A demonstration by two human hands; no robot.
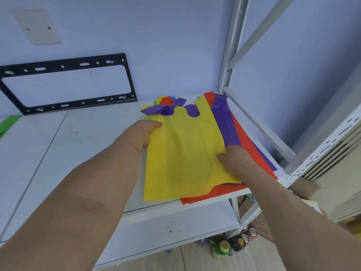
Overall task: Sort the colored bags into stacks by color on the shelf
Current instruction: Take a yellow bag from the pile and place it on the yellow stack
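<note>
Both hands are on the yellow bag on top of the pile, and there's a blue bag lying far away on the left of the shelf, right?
Nearly. The head view shows both hands, left hand and right hand, on the yellow bag topping the pile. But the bag far off on the left of the shelf is green, not blue.

I see the white shelf (93,137) carrying a mixed pile of bags at its right end, a red bag (224,193) lowest; a green bag (8,124) lies far left.
</note>
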